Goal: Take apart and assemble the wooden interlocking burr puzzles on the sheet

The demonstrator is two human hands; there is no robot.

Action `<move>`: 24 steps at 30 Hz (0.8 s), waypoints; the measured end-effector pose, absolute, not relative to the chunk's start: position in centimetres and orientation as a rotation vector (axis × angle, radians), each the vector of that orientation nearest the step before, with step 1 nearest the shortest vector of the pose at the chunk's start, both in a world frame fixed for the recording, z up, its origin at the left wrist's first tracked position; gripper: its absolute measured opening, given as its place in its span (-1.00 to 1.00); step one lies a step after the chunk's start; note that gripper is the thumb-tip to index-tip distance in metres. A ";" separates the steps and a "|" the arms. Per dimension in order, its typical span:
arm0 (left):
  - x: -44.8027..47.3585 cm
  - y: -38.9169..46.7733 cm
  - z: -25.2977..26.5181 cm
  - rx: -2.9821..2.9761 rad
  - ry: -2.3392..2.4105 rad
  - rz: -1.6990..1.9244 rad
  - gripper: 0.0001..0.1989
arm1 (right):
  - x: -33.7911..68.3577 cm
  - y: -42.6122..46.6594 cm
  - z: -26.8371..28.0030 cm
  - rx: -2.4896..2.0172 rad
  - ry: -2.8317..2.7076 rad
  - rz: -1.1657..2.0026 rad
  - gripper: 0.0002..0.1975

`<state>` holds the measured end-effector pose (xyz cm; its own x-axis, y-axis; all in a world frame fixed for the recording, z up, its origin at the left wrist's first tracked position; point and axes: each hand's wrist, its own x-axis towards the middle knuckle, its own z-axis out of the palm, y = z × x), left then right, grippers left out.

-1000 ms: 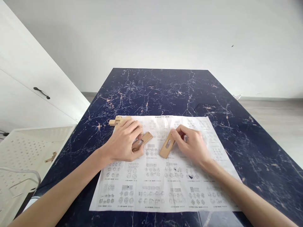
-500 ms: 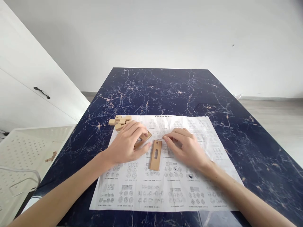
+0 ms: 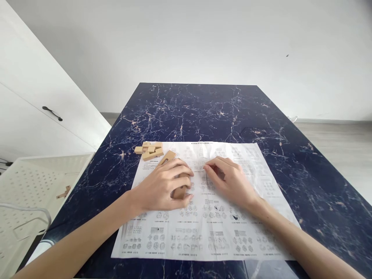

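My left hand [image 3: 164, 186] covers a slotted wooden puzzle piece [image 3: 179, 192] on the printed sheet, its fingers over the far part and the thumb at the near end. The hand hides most of that piece. A second slotted wooden piece [image 3: 167, 157] lies at a slant just beyond my left knuckles, partly covered. Over to the right, my right hand [image 3: 229, 180] rests on the sheet, fingers curled and thumb near the index tip, with nothing visible in it. Several joined wooden pieces [image 3: 149, 150] form a cluster at the sheet's far left corner.
The instruction sheet [image 3: 157, 248], printed with rows of small diagrams, lies on a dark blue marbled table [image 3: 192, 112]. A white perforated surface [image 3: 37, 178] to the left bears a small wooden piece [image 3: 64, 192]. A white cabinet [image 3: 35, 77] stands at far left.
My left hand has moved right and nearer, from the slanted piece onto the piece marked 2, which is shifted left. My right hand has barely moved.
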<state>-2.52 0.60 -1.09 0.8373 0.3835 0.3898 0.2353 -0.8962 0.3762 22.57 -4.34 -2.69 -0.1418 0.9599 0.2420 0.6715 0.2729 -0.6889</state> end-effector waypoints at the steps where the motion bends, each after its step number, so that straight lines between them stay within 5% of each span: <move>1: -2.6 0.7 -1.1 2.700 0.503 0.679 -0.86 | 22.6 -4.3 -2.7 -1.473 -1.887 0.565 -0.76; 6: -2.7 1.1 -1.2 2.729 0.651 0.704 -0.95 | 22.6 -4.3 -2.7 -1.473 -1.888 0.572 -0.77; 12: -3.7 2.6 -0.7 2.701 0.934 0.627 -0.60 | 22.6 -4.2 -2.6 -1.471 -1.895 0.554 -0.77; 24: -3.9 3.2 -0.6 2.786 0.917 0.700 -0.55 | 22.6 -4.2 -2.4 -1.486 -1.905 0.554 -0.76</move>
<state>-3.90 3.23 -0.55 0.7085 0.5890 0.3887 0.5303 -0.8078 0.2574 22.63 -4.19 -2.37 -0.1457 0.9615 0.2330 0.6863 0.2679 -0.6762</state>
